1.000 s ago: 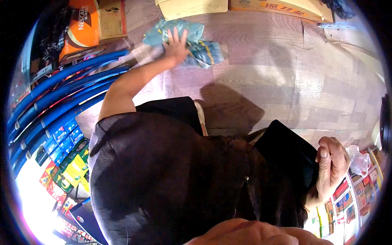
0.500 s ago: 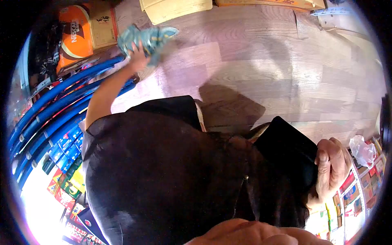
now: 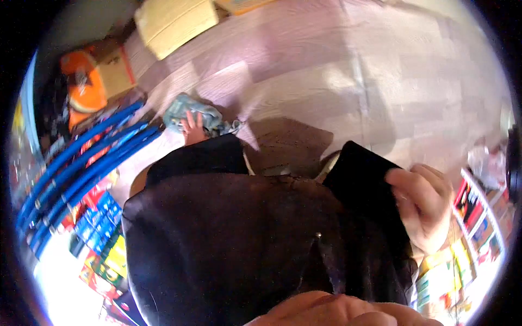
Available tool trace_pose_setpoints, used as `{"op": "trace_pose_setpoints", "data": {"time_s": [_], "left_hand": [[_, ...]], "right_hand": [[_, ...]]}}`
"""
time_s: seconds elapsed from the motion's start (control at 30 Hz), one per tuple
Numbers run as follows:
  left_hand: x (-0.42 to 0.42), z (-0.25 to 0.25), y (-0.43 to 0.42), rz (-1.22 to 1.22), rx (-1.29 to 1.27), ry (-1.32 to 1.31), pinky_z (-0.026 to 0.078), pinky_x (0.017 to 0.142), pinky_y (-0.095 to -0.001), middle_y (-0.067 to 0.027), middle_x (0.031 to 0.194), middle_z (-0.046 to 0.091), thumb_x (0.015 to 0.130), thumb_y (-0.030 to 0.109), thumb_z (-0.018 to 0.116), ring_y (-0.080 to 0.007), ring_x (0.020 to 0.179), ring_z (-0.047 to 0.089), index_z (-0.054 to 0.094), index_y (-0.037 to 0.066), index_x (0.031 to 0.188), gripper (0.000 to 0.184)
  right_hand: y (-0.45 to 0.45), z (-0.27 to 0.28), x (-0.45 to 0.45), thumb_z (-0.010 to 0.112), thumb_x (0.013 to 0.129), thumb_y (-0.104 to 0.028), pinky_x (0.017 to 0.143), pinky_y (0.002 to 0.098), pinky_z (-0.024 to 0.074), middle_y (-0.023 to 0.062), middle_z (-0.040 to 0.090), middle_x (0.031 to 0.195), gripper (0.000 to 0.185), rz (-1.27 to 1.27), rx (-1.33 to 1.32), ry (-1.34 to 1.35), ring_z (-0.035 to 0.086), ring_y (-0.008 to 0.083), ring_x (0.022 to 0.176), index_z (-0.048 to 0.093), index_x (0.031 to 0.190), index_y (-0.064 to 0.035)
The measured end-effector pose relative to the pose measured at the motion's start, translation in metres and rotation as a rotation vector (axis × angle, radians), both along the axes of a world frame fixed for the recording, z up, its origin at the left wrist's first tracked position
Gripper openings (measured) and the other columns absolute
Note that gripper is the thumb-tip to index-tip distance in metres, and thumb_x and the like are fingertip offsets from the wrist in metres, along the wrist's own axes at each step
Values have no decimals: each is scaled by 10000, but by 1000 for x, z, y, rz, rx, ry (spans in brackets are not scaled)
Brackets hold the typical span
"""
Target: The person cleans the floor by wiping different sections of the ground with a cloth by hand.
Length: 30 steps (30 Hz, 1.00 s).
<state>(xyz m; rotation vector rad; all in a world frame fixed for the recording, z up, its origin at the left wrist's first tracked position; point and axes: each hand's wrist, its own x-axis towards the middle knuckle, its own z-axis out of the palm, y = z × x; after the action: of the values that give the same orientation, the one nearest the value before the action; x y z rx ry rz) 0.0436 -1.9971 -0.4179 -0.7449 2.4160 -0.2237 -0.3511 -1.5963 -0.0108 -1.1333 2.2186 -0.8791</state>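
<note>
A blue-green cloth point(image 3: 194, 112) lies bunched on the wood-look floor point(image 3: 304, 70), beyond the dark-clad knee at the left. On top of it rests my left hand point(image 3: 193, 129), with its fingers spread; the knee partly hides the wrist. At the right, beside the other dark-clad knee point(image 3: 361, 174), my right hand point(image 3: 423, 204) is curled closed. No object shows in its fingers, which are slightly blurred.
Blue curved rails point(image 3: 89, 163) run along the left, near an orange and brown carton point(image 3: 87, 87). A pale yellow box point(image 3: 176, 27) stands at the top. Shelved goods and a clear plastic bag point(image 3: 485, 165) are at the right.
My left hand and the cloth have swept left across the floor, then back close to the knee. The view has shifted and tilted. My right hand is still curled beside the knee.
</note>
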Motion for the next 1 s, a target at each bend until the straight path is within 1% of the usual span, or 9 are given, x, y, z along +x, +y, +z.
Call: {"op": "trace_pose_setpoints", "data": {"time_s": [0.1,0.23,0.53,0.6,0.63,0.7,0.73,0.8,1.0], "left_hand": [[-118,46,-19,-6,187,41,324,976,-690,-262,1531,-10,750,330,762,-577,1327,164,124,96,1499,1011],[-241,50,-3,-351,278,61,307,1015,-657,-280,1524,66,804,357,712,-542,1351,170,153,71,1491,931],[-424,42,304,-843,710,204,299,1044,-626,-183,1540,166,866,365,624,-474,1378,190,236,95,1477,772],[-425,63,348,-792,858,212,308,1093,-482,-166,1486,302,880,288,606,-399,1374,254,306,80,1444,672],[-425,74,345,-668,1319,269,333,1069,-446,-141,1422,382,893,278,595,-335,1331,328,350,82,1417,612],[-433,137,340,9,1828,181,394,972,-341,-41,1165,570,950,288,551,-152,1136,506,471,84,1325,434],[-427,128,328,0,2037,364,414,897,-289,-2,1034,599,983,327,506,-120,1008,553,493,83,1317,414],[-423,174,300,393,1902,249,418,880,-266,2,1033,592,988,355,496,-109,1009,546,487,72,1330,444],[-396,168,283,561,1933,361,450,629,-225,-21,919,591,983,250,524,-68,649,492,527,-9,1250,372]], "right_hand": [[22,-7,-2,630,727,-43,588,414,455,132,557,714,230,130,163,-143,573,327,650,610,952,2],[37,-7,2,641,748,-93,610,394,483,103,549,719,232,229,186,-119,595,294,700,605,972,-40],[55,-1,2,632,760,-91,657,372,522,93,581,759,214,117,17,-37,614,288,729,591,966,-52],[72,-22,-11,605,750,-38,646,326,519,106,653,848,334,-43,-105,-227,646,257,723,624,1084,-41],[81,-29,-30,602,800,-47,628,294,500,89,649,842,324,-138,-81,-492,619,174,695,614,1124,-38],[87,-119,-49,471,965,-71,580,257,471,50,642,835,264,-693,-593,-582,564,119,632,491,1227,-40],[90,-156,-49,463,975,-83,579,249,474,51,642,843,227,-760,-648,-631,572,118,632,471,1199,-45],[88,-211,-44,472,983,-115,593,237,496,65,644,867,127,-800,-684,-777,617,122,689,449,1096,-63],[22,-275,-11,508,965,-113,530,234,508,65,639,847,129,-778,-876,-989,648,132,644,486,1047,-16]]}}
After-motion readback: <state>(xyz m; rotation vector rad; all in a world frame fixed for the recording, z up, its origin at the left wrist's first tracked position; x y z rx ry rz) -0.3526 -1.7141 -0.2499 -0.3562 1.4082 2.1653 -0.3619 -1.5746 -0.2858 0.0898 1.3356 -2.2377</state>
